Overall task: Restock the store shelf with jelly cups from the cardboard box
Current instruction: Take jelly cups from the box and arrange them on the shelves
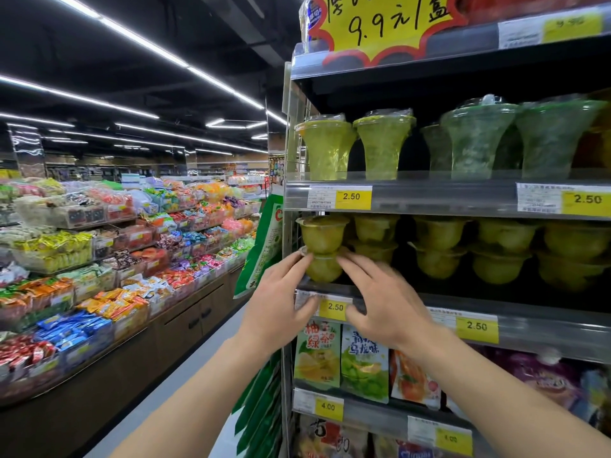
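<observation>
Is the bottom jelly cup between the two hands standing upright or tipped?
Upright. The bottom jelly cup sits on the shelf, rim level on top, carrying another cup; left hand and right hand touch its sides.

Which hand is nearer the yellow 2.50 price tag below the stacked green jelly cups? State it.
Right. The right hand has its thumb beside the yellow 2.50 price tag; the left hand sits just left of it, fingertips up on the lower green jelly cup.
</observation>
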